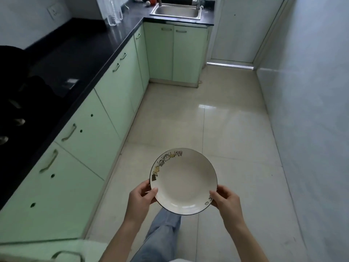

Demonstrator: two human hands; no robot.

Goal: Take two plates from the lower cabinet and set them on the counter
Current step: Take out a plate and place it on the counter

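a person stands in a narrow kitchen and holds one white plate out in front, up in the air over the pale shiny floor. the plate is face up and nearly flat. it has a thin dark edge and little cartoon pictures along its far left rim. the left hand grips the near left side of the plate, with the thumb on top of the rim and the fingers curled under it. the right hand grips the near right side the same way, thumb on top and fingers under. the plate is not on the counter. that long black counter runs along the left, well apart from the plate. under it is a row of light green cabinets with curved handles. at the far end a metal sink sits in the counter. clear bottles stand to the left of it, and an orange round thing lies near the tap. a leg in blue jeans shows below the plate.
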